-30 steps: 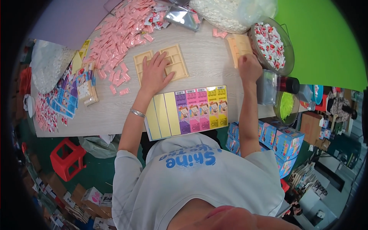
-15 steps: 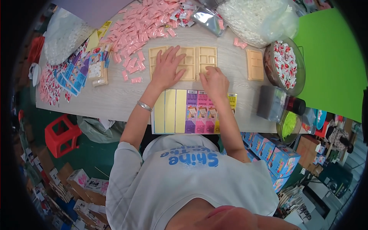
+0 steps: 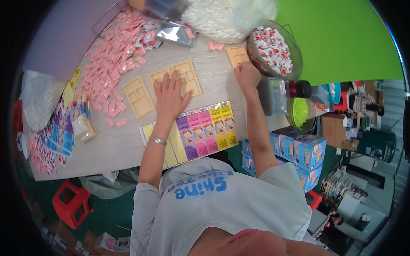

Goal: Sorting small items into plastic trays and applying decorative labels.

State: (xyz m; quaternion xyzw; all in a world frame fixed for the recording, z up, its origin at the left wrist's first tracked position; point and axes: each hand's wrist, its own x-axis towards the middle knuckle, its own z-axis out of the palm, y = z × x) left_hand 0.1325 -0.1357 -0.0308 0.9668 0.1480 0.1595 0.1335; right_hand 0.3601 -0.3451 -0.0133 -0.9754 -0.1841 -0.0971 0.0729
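Observation:
Several beige compartment trays lie side by side on the table: a left tray point(image 3: 137, 101) stands slightly apart, and a right tray point(image 3: 191, 76) adjoins a middle one partly hidden by my hand. My left hand point(image 3: 170, 96) rests on the middle and right trays, palm down with fingers spread. Farther right, my right hand point(image 3: 247, 76) is closed on the near edge of another beige tray point(image 3: 237, 54); its fingertips are partly hidden. Just in front of the row is a sheet of printed purple, pink, yellow and pale strips point(image 3: 198, 130).
A heap of pink packets point(image 3: 113, 55) covers the back left. A glass bowl point(image 3: 297, 64) of red-and-white packets sits beside my right hand, near a clear plastic box point(image 3: 273, 97) and a bowl of green bits point(image 3: 300, 114). A bag of white pieces point(image 3: 222, 19) lies behind.
My right hand has left the row of trays and reached right to the separate tray. My left hand stays on the row, where the left tray now sits apart. The view has turned.

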